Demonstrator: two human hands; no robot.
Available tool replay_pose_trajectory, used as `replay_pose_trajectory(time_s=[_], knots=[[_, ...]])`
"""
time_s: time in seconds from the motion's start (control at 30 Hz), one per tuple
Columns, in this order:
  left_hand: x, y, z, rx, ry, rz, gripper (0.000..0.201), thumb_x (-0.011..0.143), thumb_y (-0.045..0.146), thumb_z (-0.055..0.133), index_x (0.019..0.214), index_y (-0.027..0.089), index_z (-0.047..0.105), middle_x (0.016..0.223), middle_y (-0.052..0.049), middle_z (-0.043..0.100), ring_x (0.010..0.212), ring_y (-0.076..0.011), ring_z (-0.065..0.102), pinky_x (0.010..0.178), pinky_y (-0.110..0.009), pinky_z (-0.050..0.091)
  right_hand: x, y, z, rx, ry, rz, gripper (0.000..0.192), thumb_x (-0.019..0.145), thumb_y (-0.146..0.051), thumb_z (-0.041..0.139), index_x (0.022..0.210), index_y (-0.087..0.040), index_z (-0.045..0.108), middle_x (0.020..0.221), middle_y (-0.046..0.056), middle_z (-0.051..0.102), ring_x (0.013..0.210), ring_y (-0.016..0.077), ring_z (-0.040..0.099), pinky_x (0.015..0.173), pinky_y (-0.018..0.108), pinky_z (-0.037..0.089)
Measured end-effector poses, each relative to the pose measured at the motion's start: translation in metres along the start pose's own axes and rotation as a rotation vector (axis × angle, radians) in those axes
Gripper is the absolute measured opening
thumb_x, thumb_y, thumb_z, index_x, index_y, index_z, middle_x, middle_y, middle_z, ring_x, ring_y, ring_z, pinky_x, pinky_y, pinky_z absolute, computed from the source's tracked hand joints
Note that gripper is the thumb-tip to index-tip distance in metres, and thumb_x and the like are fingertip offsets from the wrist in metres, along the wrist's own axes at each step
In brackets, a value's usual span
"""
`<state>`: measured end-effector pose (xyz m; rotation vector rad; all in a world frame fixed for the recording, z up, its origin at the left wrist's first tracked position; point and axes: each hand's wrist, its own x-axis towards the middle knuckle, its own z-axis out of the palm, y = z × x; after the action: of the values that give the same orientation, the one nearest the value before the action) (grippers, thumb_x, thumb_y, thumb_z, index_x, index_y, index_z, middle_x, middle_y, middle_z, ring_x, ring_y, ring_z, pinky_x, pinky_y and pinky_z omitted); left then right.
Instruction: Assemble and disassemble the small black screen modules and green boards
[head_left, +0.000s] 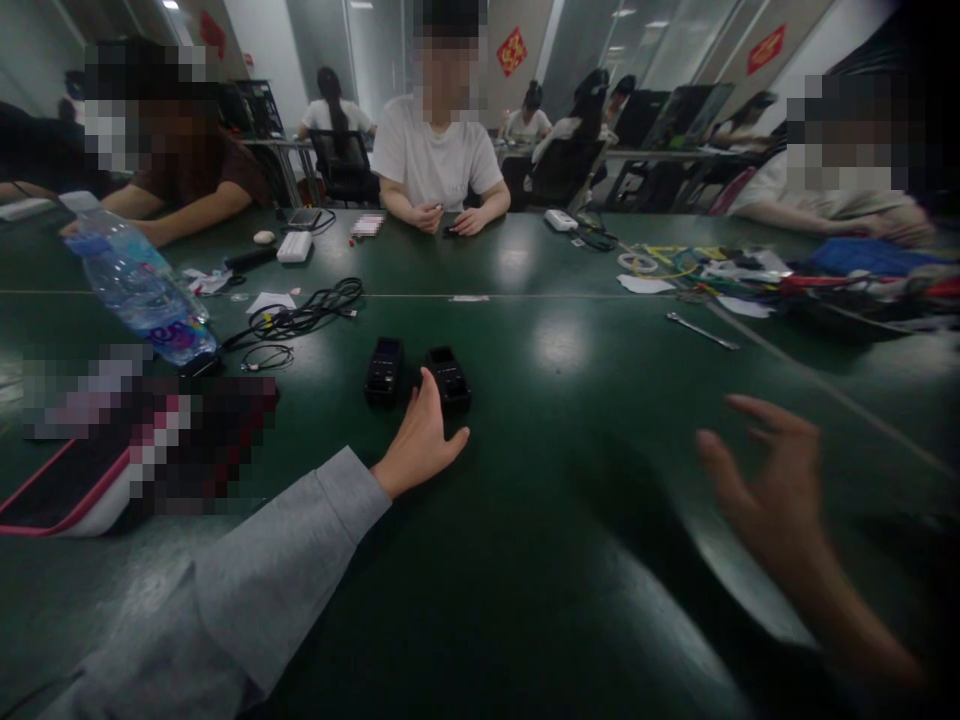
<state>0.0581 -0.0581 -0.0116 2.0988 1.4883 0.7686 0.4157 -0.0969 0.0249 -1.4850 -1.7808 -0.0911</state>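
Observation:
Two small black handheld devices with little screens lie side by side on the dark green table (525,500). The right device (448,372) is just beyond the fingers of my left hand (426,440); whether they touch it I cannot tell. Slightly to its left is the other device (385,368). My left hand has its thumb apart from the fingers and holds nothing. Out to the right, my right hand (780,480) hovers over the table, somewhat blurred, its thumb and fingers spread with nothing between them.
Water bottles (146,285) and a coiled black cable (307,312) are on the left, beyond a pink-edged case (82,490). A wrench (701,331) lies at the right, before a pile of cables and tools (795,275). Across the table sits a person (441,160), with others on both sides.

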Motion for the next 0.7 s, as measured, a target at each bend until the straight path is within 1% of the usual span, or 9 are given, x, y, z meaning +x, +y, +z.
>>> replay_pose_trajectory(time_s=[0.07, 0.13, 0.2, 0.27, 0.33, 0.4, 0.5, 0.6, 0.7], knots=[[-0.006, 0.009, 0.004, 0.054, -0.052, 0.072, 0.102, 0.09, 0.041, 0.061, 0.156, 0.008, -0.01, 0.163, -0.03, 0.003, 0.152, -0.0379, 0.007, 0.122, -0.061, 0.022, 0.011, -0.028, 0.034, 0.086, -0.083, -0.106, 0.054, 0.099, -0.056, 0.042, 0.146, -0.03, 0.04, 0.14, 0.014, 0.046, 0.133, 0.0377, 0.043, 0.108, 0.068, 0.037], [-0.009, 0.016, 0.007, 0.102, -0.079, 0.109, 0.098, 0.09, 0.039, 0.06, 0.156, 0.006, -0.005, 0.163, -0.03, 0.006, 0.152, -0.0354, 0.007, 0.124, -0.058, 0.02, 0.022, -0.061, 0.077, 0.146, -0.198, -0.184, 0.053, 0.099, -0.053, 0.046, 0.145, -0.027, 0.041, 0.143, 0.014, 0.044, 0.135, 0.0353, 0.042, 0.108, 0.064, 0.039], [-0.01, 0.019, 0.008, 0.139, -0.079, 0.127, 0.093, 0.09, 0.038, 0.059, 0.156, 0.003, 0.001, 0.162, -0.03, 0.01, 0.153, -0.0338, 0.007, 0.125, -0.056, 0.019, 0.034, -0.091, 0.116, 0.174, -0.246, -0.228, 0.056, 0.098, -0.053, 0.05, 0.146, -0.026, 0.04, 0.146, 0.015, 0.042, 0.136, 0.0352, 0.041, 0.107, 0.061, 0.042], [-0.01, 0.019, 0.008, 0.159, -0.067, 0.144, 0.087, 0.09, 0.036, 0.057, 0.156, 0.004, 0.008, 0.162, -0.028, 0.015, 0.153, -0.0329, 0.008, 0.125, -0.055, 0.02, 0.045, -0.11, 0.143, 0.19, -0.272, -0.248, 0.056, 0.097, -0.05, 0.053, 0.145, -0.024, 0.042, 0.145, 0.017, 0.042, 0.133, 0.0357, 0.045, 0.103, 0.059, 0.046], [-0.009, 0.018, 0.008, 0.167, -0.06, 0.161, 0.081, 0.091, 0.037, 0.056, 0.155, 0.007, 0.016, 0.163, -0.025, 0.019, 0.153, -0.0325, 0.009, 0.125, -0.055, 0.021, 0.051, -0.118, 0.155, 0.207, -0.33, -0.26, 0.052, 0.097, -0.043, 0.053, 0.143, -0.021, 0.044, 0.138, 0.017, 0.048, 0.124, 0.0335, 0.053, 0.098, 0.055, 0.051], [-0.009, 0.017, 0.007, 0.175, -0.064, 0.166, 0.075, 0.093, 0.039, 0.054, 0.154, 0.008, 0.024, 0.162, -0.024, 0.023, 0.152, -0.0329, 0.012, 0.124, -0.056, 0.023, 0.052, -0.118, 0.154, 0.222, -0.387, -0.255, 0.048, 0.096, -0.036, 0.051, 0.141, -0.02, 0.046, 0.13, 0.015, 0.054, 0.115, 0.0303, 0.059, 0.094, 0.051, 0.055], [-0.009, 0.018, 0.005, 0.184, -0.083, 0.168, 0.067, 0.094, 0.039, 0.053, 0.15, 0.007, 0.034, 0.16, -0.024, 0.027, 0.152, -0.0335, 0.019, 0.123, -0.057, 0.025, 0.04, -0.105, 0.131, 0.254, -0.444, -0.226, 0.049, 0.093, -0.031, 0.053, 0.141, -0.021, 0.047, 0.126, 0.013, 0.056, 0.111, 0.0287, 0.061, 0.093, 0.05, 0.056], [-0.01, 0.022, 0.0, 0.178, -0.089, 0.204, 0.053, 0.097, 0.033, 0.05, 0.144, 0.009, 0.047, 0.157, -0.02, 0.037, 0.15, -0.0309, 0.027, 0.123, -0.054, 0.028, 0.013, -0.073, 0.093, 0.281, -0.528, -0.215, 0.052, 0.092, -0.036, 0.057, 0.143, -0.028, 0.045, 0.129, 0.01, 0.056, 0.113, 0.0282, 0.061, 0.095, 0.051, 0.056], [-0.011, 0.027, -0.007, 0.177, -0.048, 0.263, 0.039, 0.098, 0.025, 0.046, 0.134, 0.016, 0.059, 0.149, -0.011, 0.052, 0.148, -0.0263, 0.034, 0.123, -0.055, 0.028, -0.017, -0.025, 0.043, 0.208, -0.494, -0.139, 0.054, 0.092, -0.049, 0.059, 0.143, -0.038, 0.045, 0.129, 0.008, 0.059, 0.11, 0.0311, 0.064, 0.093, 0.057, 0.056]])
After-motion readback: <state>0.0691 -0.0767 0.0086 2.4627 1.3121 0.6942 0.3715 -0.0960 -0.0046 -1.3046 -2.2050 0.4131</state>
